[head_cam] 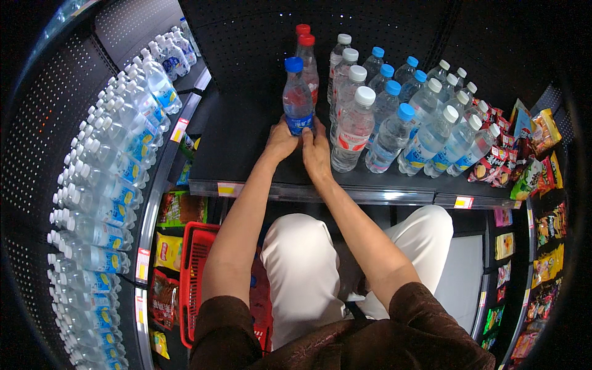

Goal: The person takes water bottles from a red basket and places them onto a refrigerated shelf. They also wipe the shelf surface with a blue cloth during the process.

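Observation:
A clear plastic bottle with a blue cap and blue label (296, 99) stands upright on the black shelf (231, 138), close in front of two red-capped bottles (309, 60). My left hand (281, 140) grips its lower left side. On its lower right side lies my right hand (317, 150), the thumb against the label. Both hands hold the bottle near its base, so its bottom is partly hidden. Just right of my right hand stands a column of white-capped bottles with red-and-white labels (350, 138). Blue-capped bottles (391, 138) form columns beside them.
White-capped bottles with blue labels (430, 138) fill the shelf further right, before snack packets (495, 162). Dense rows of water bottles (106, 222) line the left shelf. A red shopping basket (188, 286) sits low by my left arm. The shelf's front edge (384, 196) runs under my forearms.

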### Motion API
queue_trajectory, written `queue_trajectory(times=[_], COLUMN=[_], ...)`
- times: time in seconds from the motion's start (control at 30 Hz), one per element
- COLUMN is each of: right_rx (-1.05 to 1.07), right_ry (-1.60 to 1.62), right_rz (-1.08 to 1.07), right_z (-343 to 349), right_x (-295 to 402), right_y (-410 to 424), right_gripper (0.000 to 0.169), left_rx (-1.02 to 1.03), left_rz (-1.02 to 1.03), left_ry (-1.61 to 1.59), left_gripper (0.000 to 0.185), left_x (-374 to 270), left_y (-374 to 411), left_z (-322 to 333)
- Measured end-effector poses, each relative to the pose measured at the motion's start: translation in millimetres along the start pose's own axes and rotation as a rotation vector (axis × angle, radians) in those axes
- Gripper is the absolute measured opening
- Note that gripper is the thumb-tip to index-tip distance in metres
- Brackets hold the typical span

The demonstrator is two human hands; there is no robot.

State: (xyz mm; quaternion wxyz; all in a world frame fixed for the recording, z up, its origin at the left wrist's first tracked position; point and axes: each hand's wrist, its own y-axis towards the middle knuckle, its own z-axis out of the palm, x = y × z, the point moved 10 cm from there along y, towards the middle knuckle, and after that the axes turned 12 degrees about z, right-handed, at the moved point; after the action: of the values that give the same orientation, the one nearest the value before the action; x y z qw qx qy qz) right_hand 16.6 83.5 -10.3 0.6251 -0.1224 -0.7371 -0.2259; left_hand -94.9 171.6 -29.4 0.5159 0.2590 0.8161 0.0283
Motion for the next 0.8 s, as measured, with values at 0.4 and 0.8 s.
queue_trajectory(times=[0.4, 0.8], right_rx=[-0.035, -0.037], right_ry=[-0.005, -0.029], right_rz=[0.004, -0.044], right_z=[2, -4], right_x=[-5, 7], right_y=[6, -7], right_gripper=[0.052, 0.051], left_rx=[-0.055, -0.085], left_rz=[0.024, 0.082], left_ry=[0.117, 0.156], left_gripper=[0.072, 0.083], left_x=[14, 1], left_y=[7, -8], left_z=[4, -3])
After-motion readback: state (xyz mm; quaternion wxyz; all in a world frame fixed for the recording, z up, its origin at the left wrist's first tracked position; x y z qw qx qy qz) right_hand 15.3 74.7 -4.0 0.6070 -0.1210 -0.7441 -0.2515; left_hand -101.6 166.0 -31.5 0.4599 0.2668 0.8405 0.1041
